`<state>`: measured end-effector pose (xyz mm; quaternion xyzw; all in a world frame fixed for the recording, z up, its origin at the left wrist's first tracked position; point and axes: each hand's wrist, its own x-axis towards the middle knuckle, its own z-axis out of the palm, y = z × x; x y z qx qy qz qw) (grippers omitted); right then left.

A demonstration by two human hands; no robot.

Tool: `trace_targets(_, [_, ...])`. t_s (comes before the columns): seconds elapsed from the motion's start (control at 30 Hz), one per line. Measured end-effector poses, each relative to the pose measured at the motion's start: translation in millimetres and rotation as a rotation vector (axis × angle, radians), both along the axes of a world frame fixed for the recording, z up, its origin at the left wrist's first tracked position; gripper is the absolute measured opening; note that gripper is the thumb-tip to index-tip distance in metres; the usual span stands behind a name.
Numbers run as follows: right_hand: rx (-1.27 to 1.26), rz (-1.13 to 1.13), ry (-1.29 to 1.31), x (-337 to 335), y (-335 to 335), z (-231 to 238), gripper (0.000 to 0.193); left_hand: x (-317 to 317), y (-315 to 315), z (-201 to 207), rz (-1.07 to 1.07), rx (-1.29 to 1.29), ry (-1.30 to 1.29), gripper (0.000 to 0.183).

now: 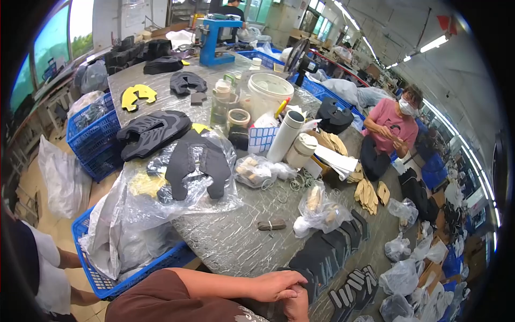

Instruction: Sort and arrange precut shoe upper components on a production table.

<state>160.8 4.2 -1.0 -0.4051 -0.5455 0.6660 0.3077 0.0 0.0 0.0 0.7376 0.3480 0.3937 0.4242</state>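
Note:
My left hand (274,285) lies over my right hand (296,307) at the table's near edge. The left fingers are closed together against the right hand, and no object shows in them. The right hand's fingers are mostly hidden. Just beyond and to the right of both hands lies an overlapping row of dark grey cut pieces (317,256). Nearer the right edge are dark pieces with pale stripes (354,287). A small tied brown bundle (272,225) rests on the table ahead of my hands.
Black shaped pads (198,163) lie on clear plastic at the left. Behind the bundle stand a white bucket (270,88), a pale cylinder (285,135) and bagged tan pieces (322,209). A blue crate (102,287) stands lower left. A masked person (394,126) sits at the right.

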Motion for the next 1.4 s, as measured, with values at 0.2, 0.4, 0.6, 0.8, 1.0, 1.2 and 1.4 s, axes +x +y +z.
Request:
trace_targets(0.2, [0.082, 0.055, -0.061, -26.7, 10.1, 11.2, 0.032, -28.4, 0.3, 25.4, 0.079, -0.053, 0.174, 0.054])
trace_targets(0.4, [0.304, 0.201, -0.180, -12.2, 14.2, -29.1, 0.039, -27.1, -16.0, 14.5, 0.152, 0.001, 0.117, 0.067])
trace_targets(0.6, [0.440, 0.262, -0.032, 2.1, 12.1, -14.4, 0.048, 16.5, -33.2, 17.2, 0.257, 0.190, 0.233, 0.054])
trace_targets(0.8, [-0.056, 0.030, 0.209, 34.6, -16.6, -18.1, 0.040, 40.5, -29.4, 6.2, 0.165, -0.152, -0.118, 0.036])
trace_targets(1.0, [-0.127, -0.181, 0.589, 47.0, -33.8, 16.4, 0.033, 50.2, -14.1, 23.6, 0.016, 0.170, -0.092, 0.021])
trace_targets(1.2, [-0.343, -0.322, 0.741, 82.2, -33.7, -9.5, 0.012, 65.3, -12.7, 32.2, 0.007, 0.404, 0.115, 0.019])
trace_targets(1.4, [-0.044, -0.582, 1.094, 118.6, -15.5, 58.7, 0.008, 48.8, -12.0, 16.6, 0.329, 0.337, 0.013, 0.017])
